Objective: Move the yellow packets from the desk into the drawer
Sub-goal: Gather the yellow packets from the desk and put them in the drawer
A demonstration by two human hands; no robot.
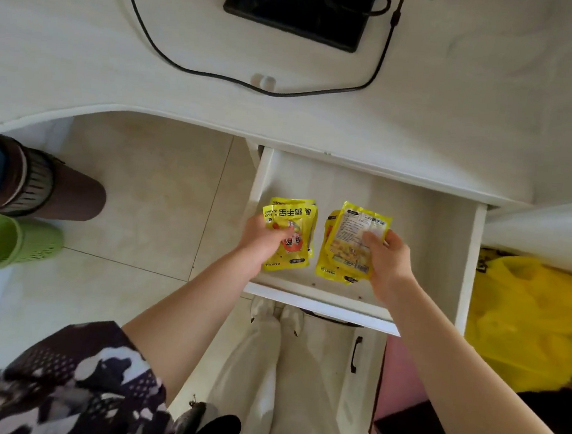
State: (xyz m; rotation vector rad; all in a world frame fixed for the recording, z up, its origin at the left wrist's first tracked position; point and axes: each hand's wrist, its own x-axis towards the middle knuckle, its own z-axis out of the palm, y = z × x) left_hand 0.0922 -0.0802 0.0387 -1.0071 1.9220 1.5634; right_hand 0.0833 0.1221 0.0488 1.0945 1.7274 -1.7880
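Both forearms reached from me into the open drawer (470,252) below the worktop (84,64), left hand (262,239) and right hand (388,262) each clamped on yellow packets (351,242), whose loose stacks I judged might fan out on release.

On the front of the yellow foil packets (290,237) nearer the open white drawer's left wall (257,194), you can read large black Chinese characters, upside down to you, with "HAND WARMER" along one edge. The yellow packets farther from that wall (352,246) show their backs: fine print and a barcode, too small for you to read.
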